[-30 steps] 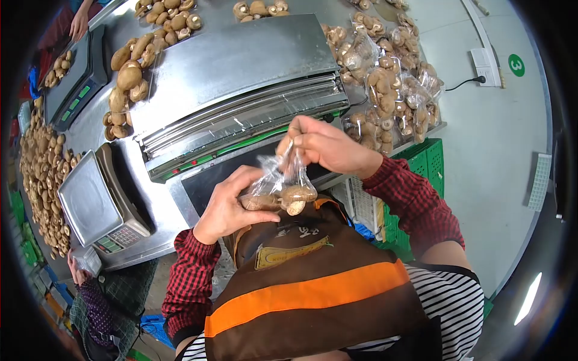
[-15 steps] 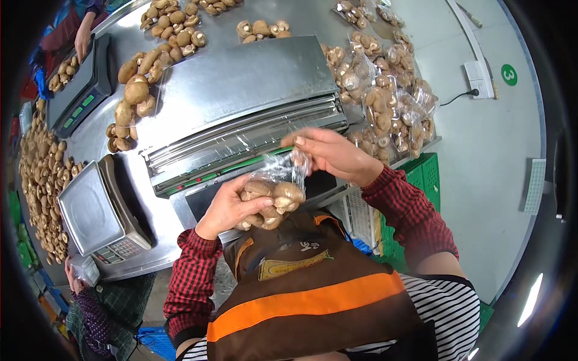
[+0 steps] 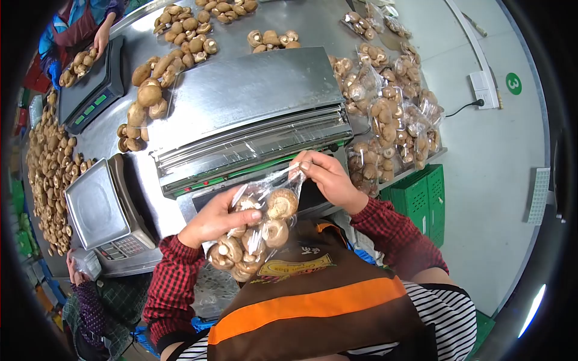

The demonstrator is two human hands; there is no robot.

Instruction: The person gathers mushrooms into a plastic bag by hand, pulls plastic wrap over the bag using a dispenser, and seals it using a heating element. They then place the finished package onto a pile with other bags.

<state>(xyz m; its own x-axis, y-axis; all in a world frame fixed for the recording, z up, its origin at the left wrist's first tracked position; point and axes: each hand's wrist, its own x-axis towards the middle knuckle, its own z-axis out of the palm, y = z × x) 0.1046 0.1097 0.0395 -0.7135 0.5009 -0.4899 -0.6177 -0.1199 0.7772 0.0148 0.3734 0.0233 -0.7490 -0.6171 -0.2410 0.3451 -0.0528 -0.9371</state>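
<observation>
A clear plastic bag of brown mushrooms [image 3: 253,234] hangs in front of my apron, below the metal sealing machine [image 3: 253,144]. My left hand [image 3: 220,219] is wrapped round the bag's left side, its thumb lying over the mushrooms. Gathered plastic at the bag's upper right corner is pinched in my right hand [image 3: 328,177], near the machine's green front strip. The left palm is hidden behind the bag.
Filled bags of mushrooms [image 3: 391,114] pile up at the right, above green crates [image 3: 418,198]. Scales [image 3: 99,204] and loose mushrooms [image 3: 51,174] are on the left. A co-worker's hand [image 3: 101,39] holds mushrooms at another scale. Another person's hand [image 3: 75,271] shows lower left.
The bag has turned and come lower and nearer to my body, showing more mushrooms. My right hand now pinches the plastic more tightly. The co-worker's mushrooms at upper left have risen.
</observation>
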